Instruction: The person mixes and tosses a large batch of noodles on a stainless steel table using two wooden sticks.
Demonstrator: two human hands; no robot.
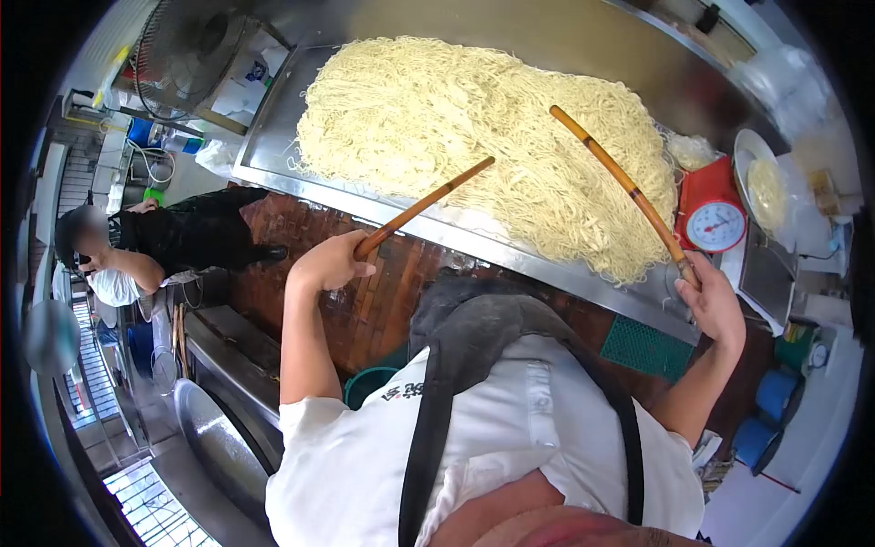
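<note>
Gripping a brown stick [424,208] in the left hand [333,262] and a second stick [620,173] in the right hand [711,296], the person reached over noodles [428,100] heaped on the steel table [272,132], a red scale [715,219] crowding their right end, a fan [187,59] and co-worker [200,232] off left.

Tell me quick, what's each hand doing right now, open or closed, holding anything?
Left hand: closed, holding one stick.
Right hand: closed, holding another stick.
</note>
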